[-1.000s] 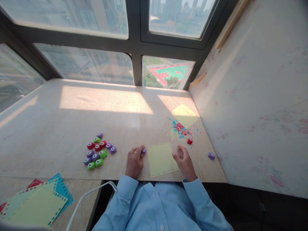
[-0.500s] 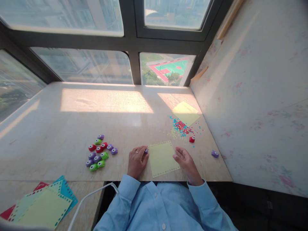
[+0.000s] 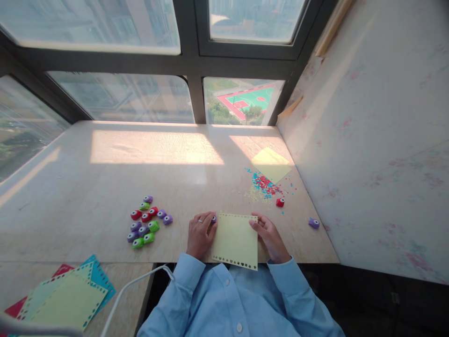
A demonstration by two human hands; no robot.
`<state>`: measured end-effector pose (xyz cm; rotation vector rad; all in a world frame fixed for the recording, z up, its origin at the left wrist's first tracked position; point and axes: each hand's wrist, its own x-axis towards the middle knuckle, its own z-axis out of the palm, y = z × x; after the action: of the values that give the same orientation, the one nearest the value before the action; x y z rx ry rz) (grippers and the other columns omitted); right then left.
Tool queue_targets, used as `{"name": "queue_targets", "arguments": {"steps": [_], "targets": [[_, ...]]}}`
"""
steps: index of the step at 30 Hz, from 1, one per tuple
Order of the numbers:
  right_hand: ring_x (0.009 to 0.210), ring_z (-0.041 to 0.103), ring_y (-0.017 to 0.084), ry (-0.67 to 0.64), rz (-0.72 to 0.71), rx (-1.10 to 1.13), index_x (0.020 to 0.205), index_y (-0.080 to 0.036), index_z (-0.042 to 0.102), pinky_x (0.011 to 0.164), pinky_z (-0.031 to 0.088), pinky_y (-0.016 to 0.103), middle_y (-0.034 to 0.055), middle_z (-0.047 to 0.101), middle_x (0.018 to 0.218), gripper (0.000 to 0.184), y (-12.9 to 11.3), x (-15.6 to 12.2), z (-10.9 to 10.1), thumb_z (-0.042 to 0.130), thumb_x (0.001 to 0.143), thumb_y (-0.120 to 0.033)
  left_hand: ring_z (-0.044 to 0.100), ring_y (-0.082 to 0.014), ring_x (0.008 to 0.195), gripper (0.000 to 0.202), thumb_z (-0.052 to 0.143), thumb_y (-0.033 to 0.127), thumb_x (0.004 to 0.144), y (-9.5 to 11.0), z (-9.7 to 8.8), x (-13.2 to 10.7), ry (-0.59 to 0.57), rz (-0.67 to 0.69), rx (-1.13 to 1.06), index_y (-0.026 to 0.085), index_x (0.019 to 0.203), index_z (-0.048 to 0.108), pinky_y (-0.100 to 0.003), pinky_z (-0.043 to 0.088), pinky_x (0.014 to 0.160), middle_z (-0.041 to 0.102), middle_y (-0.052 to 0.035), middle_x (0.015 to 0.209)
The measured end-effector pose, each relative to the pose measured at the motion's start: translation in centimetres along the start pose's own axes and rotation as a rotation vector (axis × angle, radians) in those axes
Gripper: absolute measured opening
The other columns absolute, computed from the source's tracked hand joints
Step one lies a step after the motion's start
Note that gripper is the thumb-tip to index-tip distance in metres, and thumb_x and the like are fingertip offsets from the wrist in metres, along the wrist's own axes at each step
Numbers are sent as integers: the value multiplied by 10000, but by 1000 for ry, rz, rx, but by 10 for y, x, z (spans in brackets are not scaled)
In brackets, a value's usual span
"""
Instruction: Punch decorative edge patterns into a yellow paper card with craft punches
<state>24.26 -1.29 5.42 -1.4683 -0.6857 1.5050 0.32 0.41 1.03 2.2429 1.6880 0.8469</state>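
Observation:
My left hand (image 3: pixel 201 234) is closed around a small purple craft punch (image 3: pixel 213 219), only part of which shows between the fingers. Beside it lies a square of pale yellow paper (image 3: pixel 235 238), with small punched shapes along its top and bottom edges. The paper's lower edge reaches past the front of the table. My right hand (image 3: pixel 271 235) pinches the sheet near its upper right corner, thumb on top and fingers behind.
Several purple, green and red punches (image 3: pixel 143 230) sit to the left. A red punch (image 3: pixel 279 202), a purple punch (image 3: pixel 314 223), paper confetti (image 3: pixel 264 186) and another yellow sheet (image 3: pixel 271 164) lie right. Punched sheets (image 3: pixel 70 299) and a white cable (image 3: pixel 131 283) are front left.
The yellow paper has turned and shifted toward me, its lower edge now over the table's front. My right hand has closed on its right edge. My left hand has barely moved.

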Motion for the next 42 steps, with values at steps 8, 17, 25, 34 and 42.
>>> {"name": "queue_targets", "arguments": {"steps": [8, 17, 25, 34, 42], "targets": [[959, 695, 271, -35, -68, -103, 1055, -171, 642, 879, 535, 423, 114, 744, 987, 552, 5, 18, -4, 838, 569, -345, 572, -268, 1090, 330, 531, 265, 905, -4, 2, -1, 52, 28, -14, 198, 1217, 615, -436, 466, 897, 627, -118, 1235], [957, 688, 274, -163, 5, 222, 1011, -182, 665, 902, 515, 431, 100, 742, 1016, 476, 20, -16, 10, 832, 612, -382, 596, -242, 1005, 302, 519, 282, 919, -3, 2, 1, 46, 11, -17, 212, 1185, 644, -404, 476, 857, 649, -104, 1123], [747, 663, 234, -68, -95, -201, 941, -169, 701, 671, 523, 342, 69, 735, 832, 407, 26, -14, -5, 625, 775, -533, 568, -261, 1071, 312, 525, 298, 924, -3, 2, -2, 51, 29, 25, 228, 1199, 653, -423, 460, 882, 615, -117, 1152], [868, 654, 235, 9, -281, -497, 1028, -181, 717, 752, 507, 333, 76, 742, 915, 384, 12, 15, -11, 487, 832, -419, 573, -232, 962, 302, 519, 298, 929, -6, 3, -3, 64, 36, 4, 239, 1180, 676, -399, 461, 833, 638, -98, 1025], [891, 665, 240, 25, -358, -628, 1017, -227, 736, 825, 484, 367, 65, 752, 962, 332, 7, 28, 1, 478, 836, -330, 589, -238, 988, 282, 517, 240, 906, -6, -1, 0, 67, 42, -95, 241, 1127, 692, -413, 473, 865, 696, -79, 1065]]}}
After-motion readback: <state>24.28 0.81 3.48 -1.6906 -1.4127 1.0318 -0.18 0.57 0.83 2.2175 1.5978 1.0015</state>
